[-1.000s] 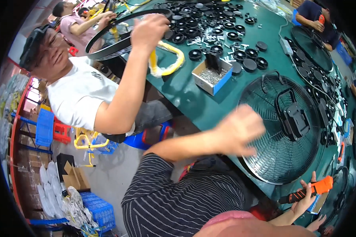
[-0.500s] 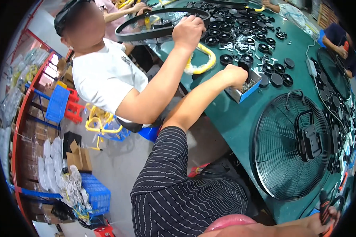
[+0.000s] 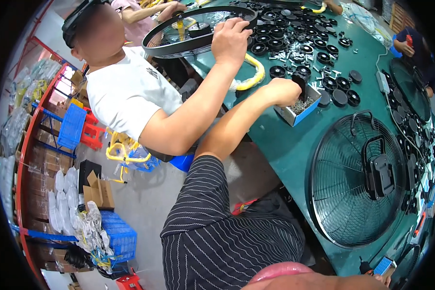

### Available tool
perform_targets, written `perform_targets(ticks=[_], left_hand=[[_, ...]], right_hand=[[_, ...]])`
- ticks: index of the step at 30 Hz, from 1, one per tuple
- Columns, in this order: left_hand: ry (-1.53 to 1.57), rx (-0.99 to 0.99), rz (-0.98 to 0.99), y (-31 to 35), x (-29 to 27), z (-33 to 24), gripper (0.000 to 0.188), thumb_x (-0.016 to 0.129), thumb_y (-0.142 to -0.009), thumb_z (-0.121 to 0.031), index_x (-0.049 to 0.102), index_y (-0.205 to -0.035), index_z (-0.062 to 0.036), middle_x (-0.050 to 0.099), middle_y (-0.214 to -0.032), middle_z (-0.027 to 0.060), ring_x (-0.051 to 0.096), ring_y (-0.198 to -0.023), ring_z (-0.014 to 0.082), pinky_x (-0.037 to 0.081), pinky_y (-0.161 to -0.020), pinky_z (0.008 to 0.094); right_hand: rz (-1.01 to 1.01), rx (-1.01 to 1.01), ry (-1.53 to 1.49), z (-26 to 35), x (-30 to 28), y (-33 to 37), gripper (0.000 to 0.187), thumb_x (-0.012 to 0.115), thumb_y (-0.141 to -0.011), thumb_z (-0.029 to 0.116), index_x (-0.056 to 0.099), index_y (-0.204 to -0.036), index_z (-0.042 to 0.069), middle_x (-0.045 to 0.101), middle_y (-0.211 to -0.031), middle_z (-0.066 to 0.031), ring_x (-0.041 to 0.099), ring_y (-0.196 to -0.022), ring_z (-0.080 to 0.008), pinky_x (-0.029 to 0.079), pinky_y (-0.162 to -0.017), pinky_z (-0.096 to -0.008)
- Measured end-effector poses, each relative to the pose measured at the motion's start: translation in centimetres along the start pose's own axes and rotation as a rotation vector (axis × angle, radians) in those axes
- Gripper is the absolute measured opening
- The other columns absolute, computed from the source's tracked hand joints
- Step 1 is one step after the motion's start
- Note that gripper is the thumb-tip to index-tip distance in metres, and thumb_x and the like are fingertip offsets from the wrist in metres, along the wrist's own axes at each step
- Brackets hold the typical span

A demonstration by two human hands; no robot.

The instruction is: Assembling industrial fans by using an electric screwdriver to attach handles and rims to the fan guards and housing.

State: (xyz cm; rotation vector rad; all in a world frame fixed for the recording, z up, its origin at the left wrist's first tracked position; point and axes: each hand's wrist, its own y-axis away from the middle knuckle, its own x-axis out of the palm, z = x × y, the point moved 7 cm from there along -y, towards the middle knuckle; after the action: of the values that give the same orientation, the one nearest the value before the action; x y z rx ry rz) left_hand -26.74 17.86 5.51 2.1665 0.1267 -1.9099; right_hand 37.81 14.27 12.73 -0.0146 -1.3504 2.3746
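My left hand [image 3: 286, 92] is at the upper left edge of a small blue-and-white open box [image 3: 300, 110] of small metal screws [image 3: 302, 104]. Its fingers are curled, with the tips partly hidden, so anything held there cannot be made out. Low at the right, only a small part of my right hand [image 3: 387, 279] shows at the picture's edge, beside a small blue-and-white object [image 3: 384, 265]. Its grip is hidden. Between my hands lies a round black wire fan guard [image 3: 340, 193] with a black bracket and handle [image 3: 379, 169] on it.
Black round knobs [image 3: 340, 97] and loose pale screws [image 3: 295, 55] cover the far part of the green table [image 3: 280, 150]. At my left, a co-worker in a white shirt [image 3: 130, 96] holds a black fan ring [image 3: 179, 48]. A yellow wrapped tube [image 3: 252, 77] lies near the box.
My left hand has shifted slightly left at the screw box. My right hand, which held a black-and-orange tool, has dropped lower, mostly out of the picture. The co-worker's fan ring has tilted slightly.
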Motion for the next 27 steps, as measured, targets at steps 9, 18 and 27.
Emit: perform_targets(ticks=[9,18,27], left_hand=[[0.812,0.243,-0.345,4.1,-1.1,-4.8,0.012,0.064,-0.09,-0.002,0.066,-0.102,-0.0011,0.066,-0.08,0.0041,0.061,-0.072,0.0133,0.05,-0.067,0.028],[1.3,0.051,-0.236,3.6,5.3,-9.5,0.006,0.064,-0.096,-0.006,0.062,-0.091,-0.0034,0.056,-0.069,-0.0027,0.046,-0.053,0.0031,0.036,-0.048,0.0191],[1.559,0.148,-0.205,3.0,9.2,-11.2,0.019,0.064,-0.098,-0.021,0.064,-0.097,-0.0017,0.054,-0.14,0.0158,0.05,-0.128,0.0202,0.042,-0.101,0.0348]], right_hand=[[-0.117,0.976,-0.21,-4.2,-4.9,4.8,0.041,0.054,-0.093,0.023,0.05,-0.128,0.0,0.065,-0.101,-0.017,0.046,-0.055,-0.007,0.045,-0.044,-0.0222],[0.038,1.253,-0.183,-3.2,-1.1,9.1,0.035,0.062,-0.084,0.006,0.05,-0.116,-0.001,0.054,-0.132,-0.0292,0.071,-0.071,-0.0257,0.055,-0.048,-0.0287],[0.246,1.333,-0.162,-8.2,-1.7,12.1,0.04,0.064,-0.092,0.02,0.052,-0.127,0.006,0.053,-0.139,-0.0258,0.064,-0.07,-0.0132,0.052,-0.048,-0.021]])
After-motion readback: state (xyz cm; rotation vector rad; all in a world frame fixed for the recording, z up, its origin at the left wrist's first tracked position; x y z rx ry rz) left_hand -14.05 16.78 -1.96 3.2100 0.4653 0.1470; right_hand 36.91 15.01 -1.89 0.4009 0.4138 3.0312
